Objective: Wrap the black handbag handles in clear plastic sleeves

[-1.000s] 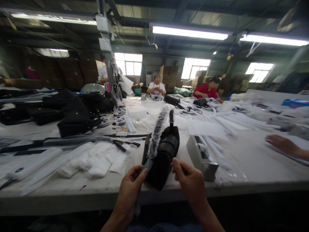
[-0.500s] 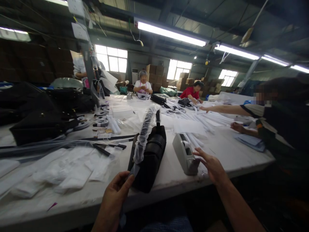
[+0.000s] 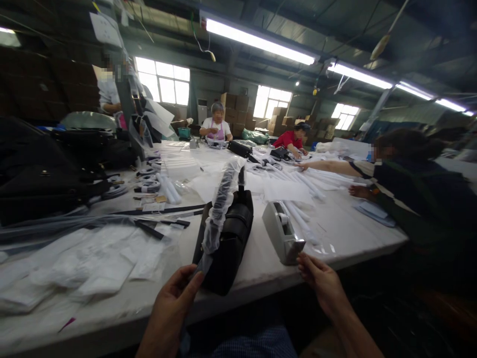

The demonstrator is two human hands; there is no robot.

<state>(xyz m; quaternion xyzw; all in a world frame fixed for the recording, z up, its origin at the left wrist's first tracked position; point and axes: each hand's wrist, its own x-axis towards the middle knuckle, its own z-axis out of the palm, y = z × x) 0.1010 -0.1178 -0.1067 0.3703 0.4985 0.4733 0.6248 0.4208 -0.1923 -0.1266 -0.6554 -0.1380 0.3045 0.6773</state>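
A black handbag [image 3: 233,248] lies near the table's front edge, its raised handle [image 3: 219,209] wrapped in crinkled clear plastic. My left hand [image 3: 181,293] pinches the lower end of that plastic wrap at the bag's near left side. To the right of the bag stands a grey tape dispenser [image 3: 279,236] with a roll inside. At its front cutter, my right hand [image 3: 318,278] is closed, thumb against fingers, on the end of the tape; the clear strip itself barely shows.
White sheets and plastic [image 3: 85,268] are piled at left, beside black straps [image 3: 151,228]. More black bags [image 3: 44,174] stand behind them. White tubes [image 3: 301,221] lie beyond the dispenser. A co-worker's arm [image 3: 331,168] reaches over the table from the right; other people sit across it.
My right hand has come down to the dispenser's front, its spread fingers now pinched together. My left hand keeps its hold on the wrap. The view has shifted slightly.
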